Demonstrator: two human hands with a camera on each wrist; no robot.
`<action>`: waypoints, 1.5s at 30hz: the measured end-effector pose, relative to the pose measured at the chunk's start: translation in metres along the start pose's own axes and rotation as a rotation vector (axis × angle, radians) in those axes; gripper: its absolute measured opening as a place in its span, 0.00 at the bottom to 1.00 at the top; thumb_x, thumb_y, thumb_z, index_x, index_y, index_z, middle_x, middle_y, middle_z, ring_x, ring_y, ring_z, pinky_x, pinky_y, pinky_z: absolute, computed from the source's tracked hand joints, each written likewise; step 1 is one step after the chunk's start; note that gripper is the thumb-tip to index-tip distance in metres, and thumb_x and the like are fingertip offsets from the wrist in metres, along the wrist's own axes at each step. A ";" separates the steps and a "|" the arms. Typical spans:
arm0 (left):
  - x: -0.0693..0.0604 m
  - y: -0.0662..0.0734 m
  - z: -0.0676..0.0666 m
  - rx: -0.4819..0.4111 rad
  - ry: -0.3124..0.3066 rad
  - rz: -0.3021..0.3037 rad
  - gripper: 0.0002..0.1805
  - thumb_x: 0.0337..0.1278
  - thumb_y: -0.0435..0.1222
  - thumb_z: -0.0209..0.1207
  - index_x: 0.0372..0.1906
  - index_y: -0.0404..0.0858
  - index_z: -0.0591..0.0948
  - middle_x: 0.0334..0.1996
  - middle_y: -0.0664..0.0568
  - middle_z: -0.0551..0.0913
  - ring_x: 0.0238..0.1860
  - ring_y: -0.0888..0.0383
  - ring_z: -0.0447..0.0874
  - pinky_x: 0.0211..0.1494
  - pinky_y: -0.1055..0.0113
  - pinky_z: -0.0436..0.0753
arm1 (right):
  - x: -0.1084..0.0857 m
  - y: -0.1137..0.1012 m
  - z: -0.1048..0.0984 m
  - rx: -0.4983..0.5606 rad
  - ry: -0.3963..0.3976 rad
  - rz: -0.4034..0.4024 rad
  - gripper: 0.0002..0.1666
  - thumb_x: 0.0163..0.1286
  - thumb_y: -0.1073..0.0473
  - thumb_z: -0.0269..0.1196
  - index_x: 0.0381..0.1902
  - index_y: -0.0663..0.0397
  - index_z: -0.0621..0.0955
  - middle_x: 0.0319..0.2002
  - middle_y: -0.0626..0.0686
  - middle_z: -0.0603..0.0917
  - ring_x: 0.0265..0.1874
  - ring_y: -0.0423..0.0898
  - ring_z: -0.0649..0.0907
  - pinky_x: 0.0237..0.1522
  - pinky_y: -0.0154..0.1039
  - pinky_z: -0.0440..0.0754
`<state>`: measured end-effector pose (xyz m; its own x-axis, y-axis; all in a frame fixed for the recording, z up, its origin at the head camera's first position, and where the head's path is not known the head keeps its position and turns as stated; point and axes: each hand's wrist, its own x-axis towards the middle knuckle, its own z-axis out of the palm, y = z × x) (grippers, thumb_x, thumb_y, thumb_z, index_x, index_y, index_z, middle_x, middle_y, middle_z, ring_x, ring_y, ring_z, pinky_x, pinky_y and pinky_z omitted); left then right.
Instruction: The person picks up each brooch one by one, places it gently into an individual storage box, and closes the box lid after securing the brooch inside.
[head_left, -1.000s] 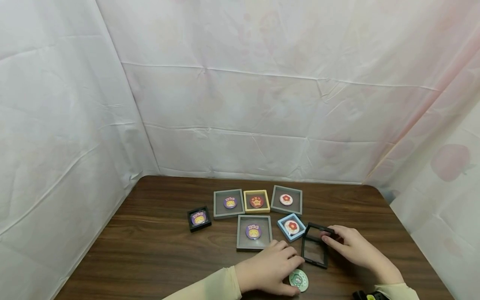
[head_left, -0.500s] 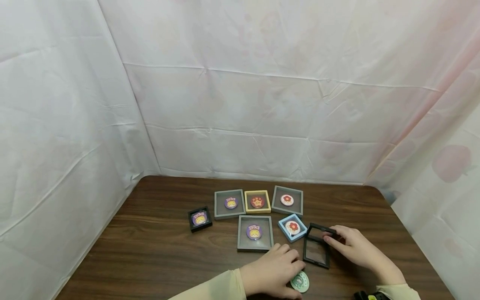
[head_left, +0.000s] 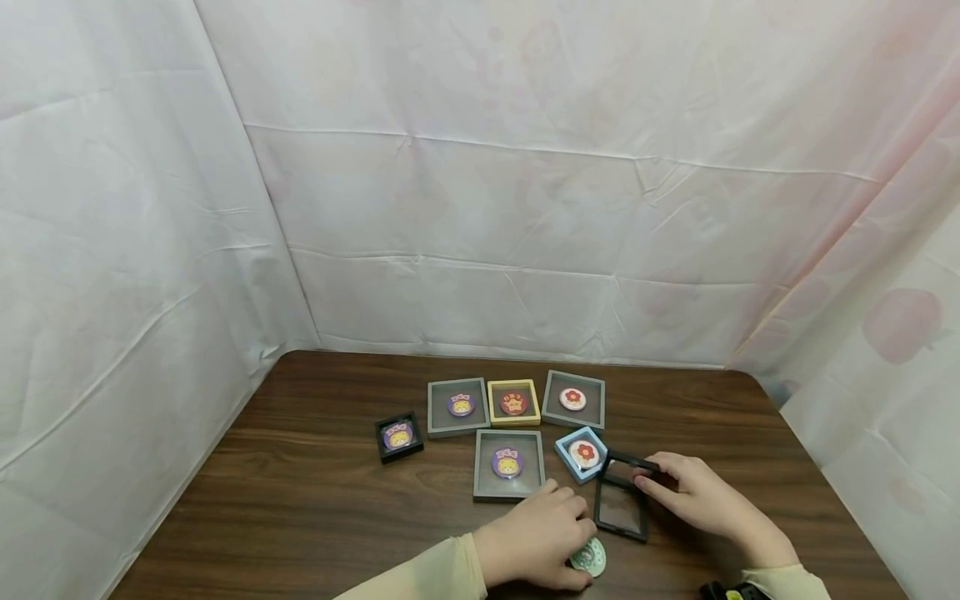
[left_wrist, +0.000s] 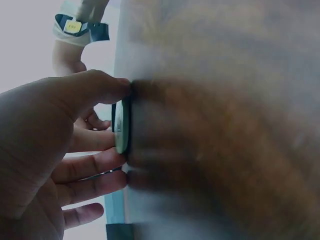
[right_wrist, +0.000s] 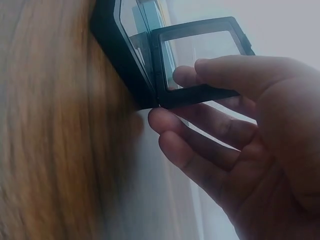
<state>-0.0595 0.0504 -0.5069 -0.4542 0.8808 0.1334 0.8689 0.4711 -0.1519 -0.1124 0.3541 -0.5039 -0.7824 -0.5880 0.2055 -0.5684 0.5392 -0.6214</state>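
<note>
My left hand [head_left: 538, 537] grips a round green badge [head_left: 588, 557] by its edge, low over the wooden table. In the left wrist view, the thumb and fingers stand at opposite ends of the badge [left_wrist: 121, 125], which appears edge-on. To its right, my right hand [head_left: 693, 496] pinches the raised half of a hinged black display frame [head_left: 621, 508] between thumb and fingers. In the right wrist view, this black frame [right_wrist: 205, 95] is spread at its hinge, its clear panes showing. The lower half rests on the table, near a blue frame [head_left: 582, 455] that holds a red flower badge.
Behind the hands lie grey frames [head_left: 508, 492], a yellow frame [head_left: 513, 421] and a small black frame [head_left: 399, 454], each with a round badge inside. White cloth [head_left: 480, 208] hangs behind and beside the table [head_left: 300, 500].
My right hand has shifted slightly left with the black display frame, bringing it closer to the blue frame. The green badge has slid a little left and back with my left hand.
</note>
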 end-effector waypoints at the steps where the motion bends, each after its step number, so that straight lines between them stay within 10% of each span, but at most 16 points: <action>1: 0.000 -0.001 -0.001 0.001 0.001 -0.003 0.23 0.62 0.68 0.67 0.45 0.55 0.89 0.41 0.65 0.82 0.42 0.67 0.75 0.45 0.71 0.68 | 0.001 -0.001 0.001 0.000 0.005 -0.020 0.04 0.82 0.58 0.67 0.43 0.41 0.87 0.37 0.35 0.84 0.31 0.31 0.78 0.31 0.34 0.76; 26: -0.002 -0.024 0.003 -0.103 0.212 -0.174 0.21 0.56 0.61 0.75 0.40 0.51 0.86 0.36 0.62 0.83 0.37 0.66 0.79 0.39 0.72 0.72 | 0.018 -0.020 0.032 0.023 0.047 -0.209 0.08 0.78 0.63 0.71 0.40 0.41 0.87 0.36 0.34 0.84 0.32 0.30 0.79 0.32 0.33 0.81; 45: 0.004 -0.016 0.010 -0.016 0.168 -0.218 0.21 0.59 0.64 0.74 0.37 0.52 0.87 0.38 0.62 0.86 0.37 0.65 0.79 0.42 0.68 0.73 | 0.022 -0.025 0.042 -0.015 0.088 -0.269 0.11 0.77 0.64 0.72 0.42 0.38 0.86 0.37 0.34 0.84 0.34 0.30 0.80 0.34 0.32 0.82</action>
<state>-0.0771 0.0465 -0.5134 -0.5930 0.7380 0.3221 0.7579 0.6466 -0.0864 -0.1052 0.3024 -0.5152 -0.6214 -0.6572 0.4265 -0.7619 0.3799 -0.5246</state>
